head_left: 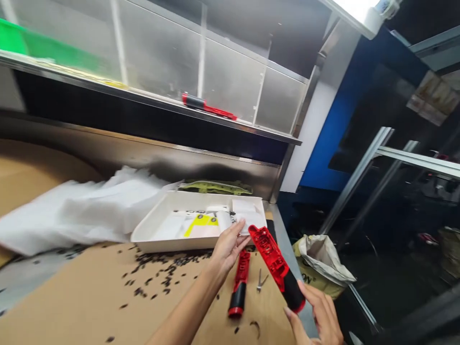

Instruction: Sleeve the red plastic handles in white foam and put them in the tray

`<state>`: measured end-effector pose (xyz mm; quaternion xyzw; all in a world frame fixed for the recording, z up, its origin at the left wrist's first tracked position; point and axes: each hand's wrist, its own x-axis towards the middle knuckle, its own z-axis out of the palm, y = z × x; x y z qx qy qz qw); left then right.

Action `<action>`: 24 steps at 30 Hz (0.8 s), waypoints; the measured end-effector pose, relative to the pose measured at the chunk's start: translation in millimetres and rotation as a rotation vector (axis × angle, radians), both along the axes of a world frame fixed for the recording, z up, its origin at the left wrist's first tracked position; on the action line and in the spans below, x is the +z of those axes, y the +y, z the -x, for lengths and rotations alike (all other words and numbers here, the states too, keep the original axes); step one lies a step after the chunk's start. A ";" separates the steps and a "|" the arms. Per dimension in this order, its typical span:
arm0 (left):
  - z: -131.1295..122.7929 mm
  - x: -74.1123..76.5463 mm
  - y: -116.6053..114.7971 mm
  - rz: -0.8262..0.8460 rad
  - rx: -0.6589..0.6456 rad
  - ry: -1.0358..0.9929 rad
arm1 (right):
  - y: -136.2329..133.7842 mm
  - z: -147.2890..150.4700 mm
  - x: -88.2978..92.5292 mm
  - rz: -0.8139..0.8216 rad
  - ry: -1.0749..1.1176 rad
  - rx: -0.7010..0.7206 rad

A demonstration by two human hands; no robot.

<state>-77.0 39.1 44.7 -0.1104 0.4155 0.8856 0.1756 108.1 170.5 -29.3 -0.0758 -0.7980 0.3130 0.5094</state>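
A red and black plastic tool housing half [275, 263], its ribbed hollow inside facing me, is held slantwise above the bench. My right hand [319, 311] grips its black lower end between thumb and fingers. At the red upper end is my left hand [228, 247], fingers stretched out and thumb apart; the fingertips reach the housing's edge, and I cannot tell whether they press on it. Below, between my hands, a similar red and black housing half [240, 285] lies on the cardboard [172, 306]. Small metal tweezers or a similar forked tool [261, 281] lie beside it.
A white tray [179, 246] with papers and a white roll stands behind my left hand. Small dark bits [158, 263] are scattered on the cardboard. White foam wrap [93, 211] lies left. Another red-black part [208, 106] rests on the shelf. An open sack [323, 263] stands right.
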 end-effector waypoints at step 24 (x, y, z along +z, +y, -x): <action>-77.3 2.3 83.5 -0.310 -0.110 -0.035 | 34.2 -14.4 -0.7 -0.190 0.021 -0.304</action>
